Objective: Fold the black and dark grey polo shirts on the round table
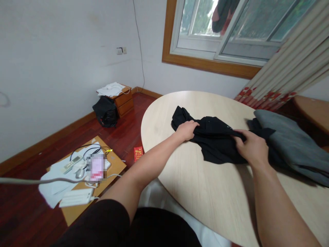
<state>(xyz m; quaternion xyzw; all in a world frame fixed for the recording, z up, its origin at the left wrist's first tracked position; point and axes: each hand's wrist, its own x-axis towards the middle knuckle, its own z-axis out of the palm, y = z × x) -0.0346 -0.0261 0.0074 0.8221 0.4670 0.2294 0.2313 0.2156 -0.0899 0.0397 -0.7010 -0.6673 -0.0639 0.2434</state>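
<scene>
A crumpled black garment (213,137) lies on the round pale wooden table (205,192). My left hand (187,130) is closed on the garment's left part, fingers curled into the cloth. My right hand (250,147) grips the garment's right side, fingers pinching a fold. Both arms reach across the table from its near edge.
A grey garment (295,144) lies on the table's right side, over another dark cloth. On the floor to the left stands a low wooden board (115,164) with papers, cables and a remote. A small wooden drawer unit (124,99) and black bag (106,111) sit by the wall. A striped curtain (290,65) hangs at the right.
</scene>
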